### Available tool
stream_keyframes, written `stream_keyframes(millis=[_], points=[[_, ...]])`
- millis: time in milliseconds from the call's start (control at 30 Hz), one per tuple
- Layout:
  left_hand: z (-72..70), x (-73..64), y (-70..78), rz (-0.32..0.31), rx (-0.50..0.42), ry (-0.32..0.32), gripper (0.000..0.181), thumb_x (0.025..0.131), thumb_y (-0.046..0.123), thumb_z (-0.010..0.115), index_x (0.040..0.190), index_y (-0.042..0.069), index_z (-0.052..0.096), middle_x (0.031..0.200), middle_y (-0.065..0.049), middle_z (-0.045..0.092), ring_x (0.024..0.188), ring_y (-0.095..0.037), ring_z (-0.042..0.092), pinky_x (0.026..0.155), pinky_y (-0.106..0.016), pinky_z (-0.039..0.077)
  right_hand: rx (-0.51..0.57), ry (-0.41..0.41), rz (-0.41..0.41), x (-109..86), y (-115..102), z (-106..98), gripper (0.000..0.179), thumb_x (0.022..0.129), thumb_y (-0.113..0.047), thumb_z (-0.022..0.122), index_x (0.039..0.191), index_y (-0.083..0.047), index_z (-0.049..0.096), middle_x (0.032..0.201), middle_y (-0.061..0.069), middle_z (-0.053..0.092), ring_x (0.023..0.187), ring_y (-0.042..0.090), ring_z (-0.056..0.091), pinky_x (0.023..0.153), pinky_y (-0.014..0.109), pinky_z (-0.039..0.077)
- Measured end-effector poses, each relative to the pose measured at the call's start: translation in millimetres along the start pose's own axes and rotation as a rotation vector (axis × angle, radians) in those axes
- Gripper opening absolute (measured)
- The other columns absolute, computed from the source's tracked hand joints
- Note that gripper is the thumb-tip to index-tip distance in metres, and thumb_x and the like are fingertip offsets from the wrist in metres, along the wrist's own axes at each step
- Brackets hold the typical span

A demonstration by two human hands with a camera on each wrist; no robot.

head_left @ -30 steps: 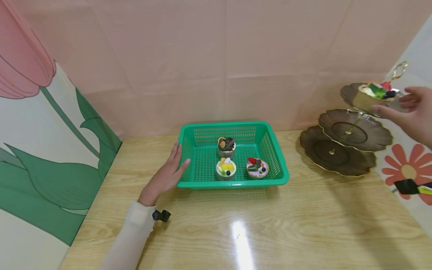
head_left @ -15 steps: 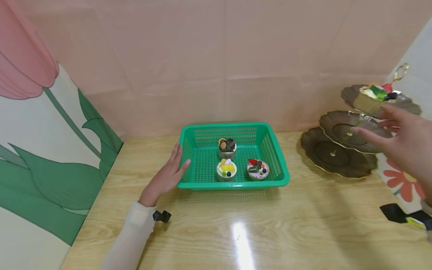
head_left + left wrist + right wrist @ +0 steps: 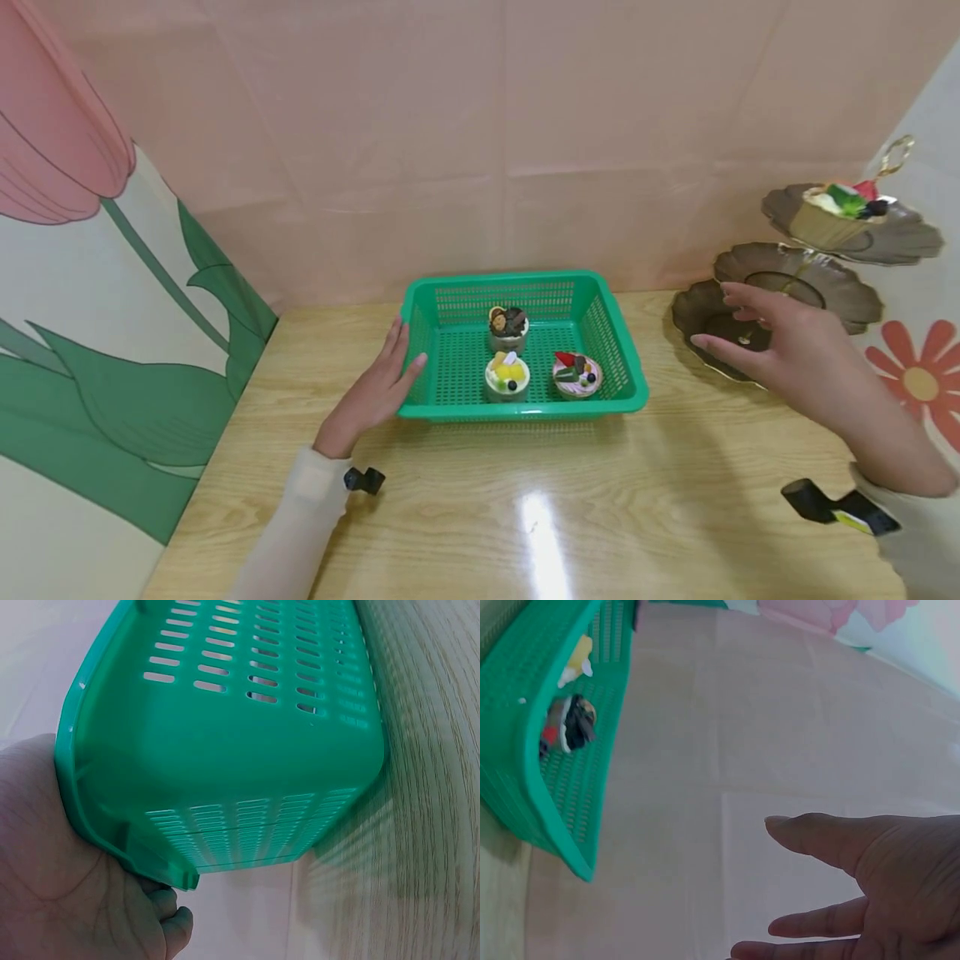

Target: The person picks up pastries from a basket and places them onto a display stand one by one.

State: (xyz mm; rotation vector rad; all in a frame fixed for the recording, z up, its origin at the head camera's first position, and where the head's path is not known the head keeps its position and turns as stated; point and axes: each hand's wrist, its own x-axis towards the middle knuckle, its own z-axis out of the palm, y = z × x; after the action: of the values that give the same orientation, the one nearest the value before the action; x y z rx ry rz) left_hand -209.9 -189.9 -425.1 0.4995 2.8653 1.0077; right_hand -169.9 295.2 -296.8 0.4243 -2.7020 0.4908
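Note:
My left hand rests along the left rim of a green plastic basket, fingers straight. The left wrist view shows the palm against the rim. Inside sit three small cupcakes: a chocolate one, one with yellow fruit, and a pink one with a red topping. On the top plate of a brown three-tier stand is a fruit-topped cupcake. My right hand, thumb and fingers spread and holding nothing, overlaps the lower tiers in the head view.
The wooden table has a bright reflection at its front. A pink cloth hangs behind it. Flower-printed panels stand left and right, with a red flower beside the stand. The stand's gold ring handle rises at the top.
My right hand has let go of the fruit cupcake on the top plate and moved left and down, away from it. The left hand stays at the basket's rim.

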Motion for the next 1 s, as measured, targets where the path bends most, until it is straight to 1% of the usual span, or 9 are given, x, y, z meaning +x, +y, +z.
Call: stream_keyframes(millis=[133, 233, 333, 533, 633, 867, 1000], points=[[-0.5, 0.5, 0.2, -0.003, 0.0, 0.002, 0.08, 0.108, 0.06, 0.02, 0.162, 0.007, -0.006, 0.167, 0.0, -0.022, 0.155, -0.028, -0.001, 0.122, -0.053, 0.015, 0.039, -0.052, -0.02, 0.9, -4, 15, 0.067, 0.086, -0.03, 0.083, 0.136, 0.006, 0.057, 0.11, 0.032, 0.07, 0.093, 0.046, 0.069, 0.071, 0.061, 0.05], [-0.2, 0.6, -1.0, -0.005, 0.002, 0.004, 0.081, 0.107, 0.06, 0.02, 0.162, 0.007, -0.006, 0.167, 0.001, -0.022, 0.155, -0.028, 0.0, 0.122, -0.053, 0.015, 0.071, -0.097, -0.021, 2.0, -6, 26, 0.067, 0.088, -0.032, 0.081, 0.138, 0.006, 0.056, 0.113, 0.032, 0.069, 0.097, 0.046, 0.068, 0.074, 0.061, 0.05], [0.5, 0.4, -1.8, -0.006, 0.002, 0.003, 0.08, 0.107, 0.06, 0.02, 0.162, 0.007, -0.006, 0.167, 0.001, -0.022, 0.155, -0.028, 0.0, 0.122, -0.053, 0.016, 0.098, -0.12, -0.037, 3.4, -7, 37, 0.067, 0.089, -0.032, 0.081, 0.139, 0.006, 0.056, 0.12, 0.031, 0.067, 0.102, 0.045, 0.066, 0.076, 0.061, 0.051], [1.7, 0.3, -1.6, -0.008, -0.004, 0.007, 0.08, 0.107, 0.061, 0.02, 0.162, 0.008, -0.006, 0.167, 0.002, -0.022, 0.155, -0.027, 0.0, 0.122, -0.053, 0.016, 0.152, -0.152, -0.089, 7.3, -7, 56, 0.066, 0.09, -0.032, 0.08, 0.139, 0.007, 0.055, 0.126, 0.028, 0.065, 0.107, 0.045, 0.065, 0.079, 0.06, 0.052], [1.9, 0.8, -1.3, -0.013, -0.009, 0.009, 0.08, 0.107, 0.061, 0.021, 0.163, 0.01, -0.005, 0.166, 0.005, -0.022, 0.155, -0.025, -0.001, 0.122, -0.052, 0.015, 0.188, -0.184, -0.099, 10.6, -7, 65, 0.066, 0.09, -0.03, 0.08, 0.139, 0.006, 0.055, 0.13, 0.027, 0.064, 0.11, 0.045, 0.064, 0.081, 0.061, 0.052], [1.1, 1.5, -0.6, -0.01, -0.012, 0.004, 0.081, 0.107, 0.062, 0.02, 0.163, 0.01, -0.006, 0.166, 0.005, -0.023, 0.155, -0.028, 0.002, 0.122, -0.054, 0.016, 0.209, -0.269, -0.183, 24.1, -9, 87, 0.068, 0.086, -0.024, 0.085, 0.139, 0.007, 0.056, 0.13, 0.026, 0.064, 0.11, 0.042, 0.065, 0.083, 0.057, 0.055], [1.6, 2.0, -1.2, -0.013, -0.011, 0.005, 0.081, 0.106, 0.062, 0.02, 0.163, 0.01, -0.006, 0.166, 0.005, -0.023, 0.155, -0.028, 0.002, 0.122, -0.054, 0.016, 0.21, -0.33, -0.191, 31.3, -10, 98, 0.071, 0.085, -0.022, 0.085, 0.141, 0.007, 0.054, 0.129, 0.027, 0.064, 0.11, 0.041, 0.066, 0.083, 0.054, 0.056]])
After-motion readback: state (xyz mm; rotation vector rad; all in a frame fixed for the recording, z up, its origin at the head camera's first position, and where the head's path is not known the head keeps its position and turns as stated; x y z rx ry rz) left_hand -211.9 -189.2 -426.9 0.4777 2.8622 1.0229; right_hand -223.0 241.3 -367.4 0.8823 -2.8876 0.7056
